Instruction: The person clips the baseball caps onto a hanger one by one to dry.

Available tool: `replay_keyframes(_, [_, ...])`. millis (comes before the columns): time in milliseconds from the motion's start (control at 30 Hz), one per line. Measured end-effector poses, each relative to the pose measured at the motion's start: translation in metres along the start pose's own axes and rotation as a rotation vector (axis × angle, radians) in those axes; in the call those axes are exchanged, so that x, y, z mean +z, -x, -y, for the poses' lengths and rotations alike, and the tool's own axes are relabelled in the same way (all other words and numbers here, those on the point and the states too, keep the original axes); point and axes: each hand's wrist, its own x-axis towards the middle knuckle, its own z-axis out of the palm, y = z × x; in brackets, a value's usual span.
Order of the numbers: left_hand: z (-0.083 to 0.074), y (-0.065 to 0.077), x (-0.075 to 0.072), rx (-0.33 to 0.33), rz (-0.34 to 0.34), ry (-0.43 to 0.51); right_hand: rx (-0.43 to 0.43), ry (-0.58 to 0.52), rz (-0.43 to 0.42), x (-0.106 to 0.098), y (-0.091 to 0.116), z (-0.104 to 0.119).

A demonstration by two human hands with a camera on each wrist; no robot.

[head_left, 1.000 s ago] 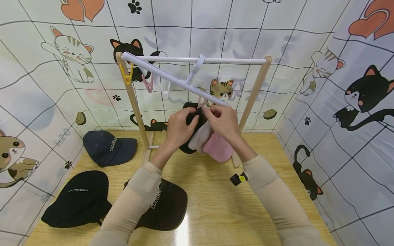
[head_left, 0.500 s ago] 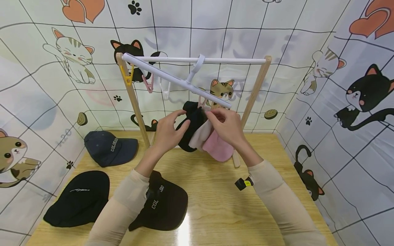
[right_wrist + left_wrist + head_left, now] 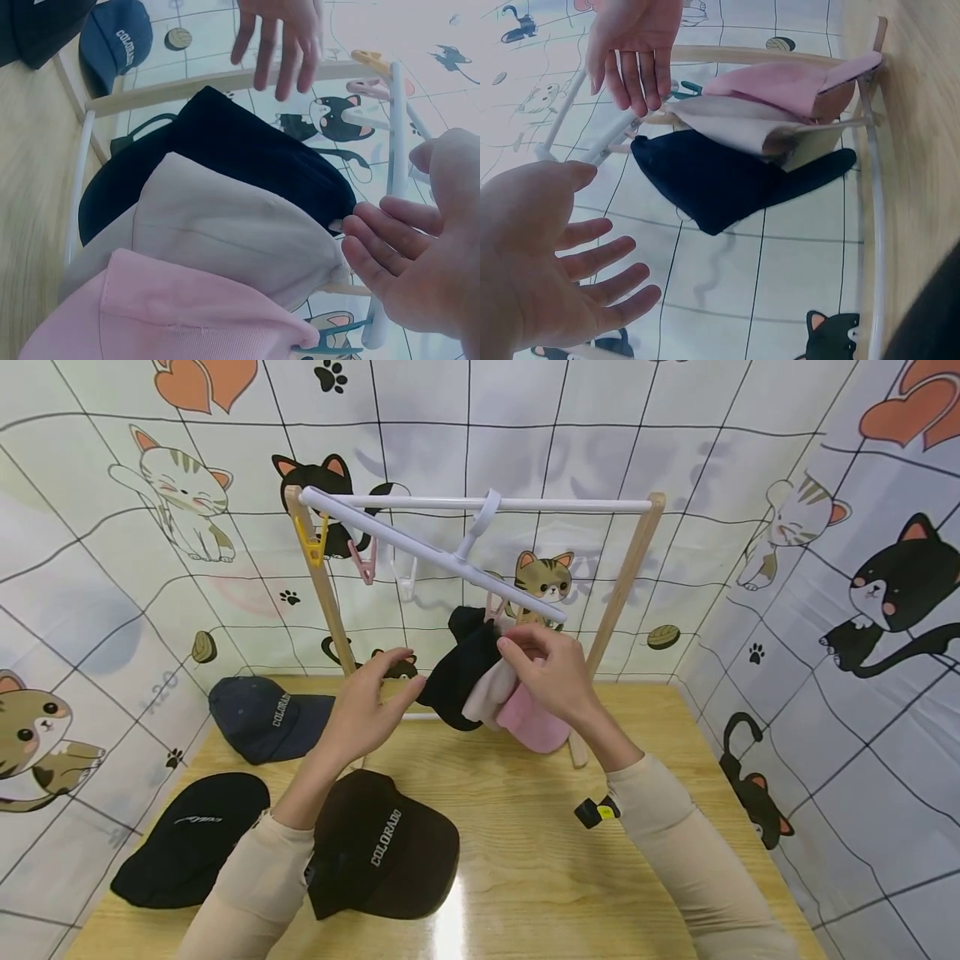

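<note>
A black cap [image 3: 459, 681], a pale cream cap [image 3: 491, 692] and a pink cap [image 3: 534, 720] hang side by side from the right half of a white clip hanger [image 3: 420, 550]. A light pink clip [image 3: 495, 607] sits above the black cap; a teal clip [image 3: 334, 339] is at the pink cap's end in the right wrist view. My right hand [image 3: 551, 670] is by the caps' upper ends, its fingertips close to the black and cream caps; contact is unclear. My left hand [image 3: 367, 706] is apart from the black cap, left of it, fingers spread and holding nothing.
The hanger tilts down rightward on a rack's white rod [image 3: 577, 506]. Yellow [image 3: 311, 543], pink [image 3: 365, 562] and white clips [image 3: 405, 581] hang at its left. A navy cap [image 3: 251, 718], a black hat [image 3: 191, 839] and a dark brown cap [image 3: 382, 847] lie on the wooden table [image 3: 525, 852].
My left hand has let go of the black cap and moved left and down, away from it. The black cap now hangs freely. My right hand has stayed near the caps' tops.
</note>
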Motion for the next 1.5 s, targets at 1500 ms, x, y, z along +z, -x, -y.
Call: replay_keyframes(1500, [0.062,0.162,-0.033,-0.445,0.081,-0.091,-0.098,-0.221,0.108,0.051,-0.018,0.027])
